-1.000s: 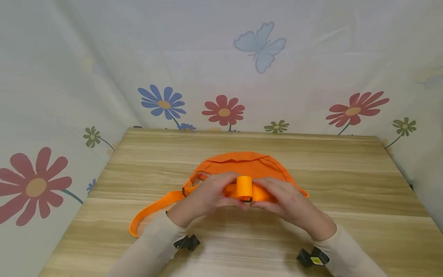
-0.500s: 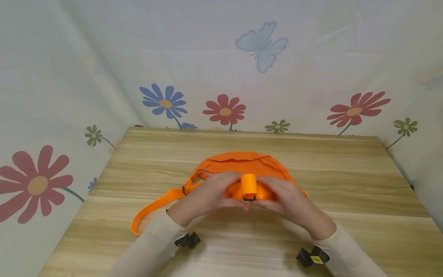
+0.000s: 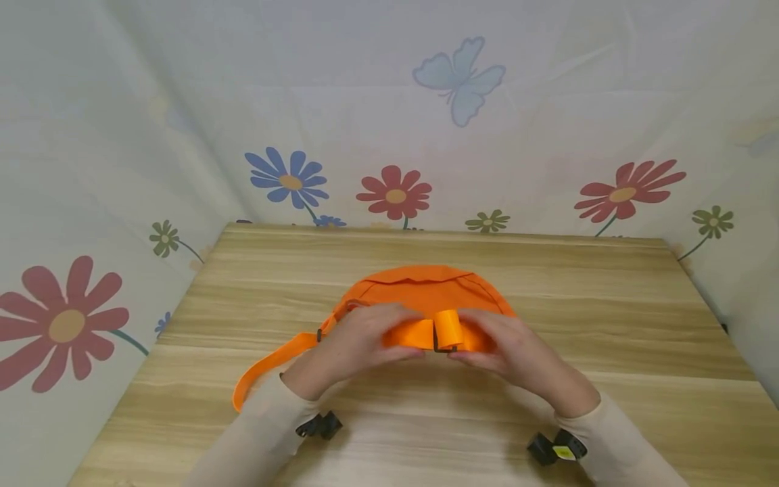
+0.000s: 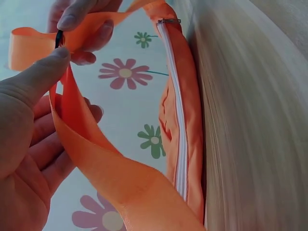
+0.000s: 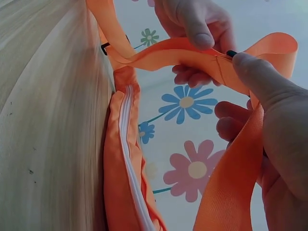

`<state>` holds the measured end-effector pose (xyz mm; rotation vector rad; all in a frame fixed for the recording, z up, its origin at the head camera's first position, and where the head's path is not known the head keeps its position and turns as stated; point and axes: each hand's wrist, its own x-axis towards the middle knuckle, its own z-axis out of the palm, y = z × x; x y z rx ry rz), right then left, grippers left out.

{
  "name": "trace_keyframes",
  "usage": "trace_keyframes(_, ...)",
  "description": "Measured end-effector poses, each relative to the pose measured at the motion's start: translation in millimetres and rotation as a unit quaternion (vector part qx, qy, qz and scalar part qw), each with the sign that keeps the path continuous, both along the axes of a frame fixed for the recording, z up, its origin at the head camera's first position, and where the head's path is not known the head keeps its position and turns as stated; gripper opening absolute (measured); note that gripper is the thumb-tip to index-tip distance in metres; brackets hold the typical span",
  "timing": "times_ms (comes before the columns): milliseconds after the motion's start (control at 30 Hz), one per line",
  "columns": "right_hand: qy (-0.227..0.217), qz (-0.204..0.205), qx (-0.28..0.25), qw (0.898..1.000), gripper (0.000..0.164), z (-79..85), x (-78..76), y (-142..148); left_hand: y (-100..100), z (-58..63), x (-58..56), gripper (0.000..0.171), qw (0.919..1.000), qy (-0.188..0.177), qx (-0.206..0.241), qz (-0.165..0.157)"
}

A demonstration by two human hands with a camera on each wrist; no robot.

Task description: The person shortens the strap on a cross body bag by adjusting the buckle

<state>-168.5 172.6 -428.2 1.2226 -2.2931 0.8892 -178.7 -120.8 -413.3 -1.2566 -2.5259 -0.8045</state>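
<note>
Flowered cloth (image 3: 341, 88) backs the wooden table (image 3: 414, 439). At lower centre, left hand (image 3: 359, 338) and right hand (image 3: 517, 345) pinch a flat, looped orange strap (image 3: 449, 328) by its black buckle (image 3: 446, 350), partly hiding an orange bag (image 3: 426, 287).

Two hands (image 3: 356, 341); two black buckles (image 4: 58, 39), one between them, one left of them; one orange bag (image 3: 429, 285) just beyond; two black wrist devices (image 3: 310, 426); farther off, one butterfly (image 3: 458, 81), three red flowers (image 3: 395, 196), three green flowers (image 3: 487, 221).

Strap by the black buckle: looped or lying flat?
Looped: in both wrist views the strap curves back on itself beside the buckle.
</note>
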Motion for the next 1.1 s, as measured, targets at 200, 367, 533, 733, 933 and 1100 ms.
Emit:
trace_keyframes(200, 0.013, -0.014, -0.001, 1.0, 0.059, -0.7, -0.8, 4.1, -13.1, -0.9, 5.0, 0.052, 0.9986, -0.008, -0.024, 0.047)
trace_keyframes(367, 0.019, -0.018, 0.002, 1.0, 0.062, -1.1, -2.5, 8.9, -30.4, -4.0, 9.9, 0.053, 0.996, -0.038, -0.032, 0.075)
trace_keyframes(533, 0.008, -0.022, 0.014, 1.0, 0.062, -0.6, -2.3, 12.3, -47.3, -5.1, 13.0, 0.051, 0.9946, -0.04, -0.045, 0.085)
trace_keyframes(733, -0.003, -0.021, 0.026, 0.999, 0.059, 1.3, -1.1, 14.3, -71.6, -4.8, 18.2, 0.048, 0.9856, -0.073, -0.084, 0.127)
trace_keyframes(933, 0.005, 0.0, 0.036, 0.999, 0.05, 2.2, -1.2, 14.6, -87.7, -5.4, 18.6, 0.049, 0.9821, -0.085, -0.1, 0.136)
trace_keyframes(1100, 0.006, 0.011, 0.024, 1.0, 0.048, 0.0, -0.6, 11.2, -68.1, -6.4, 14.9, 0.054, 0.9815, -0.069, -0.138, 0.114)
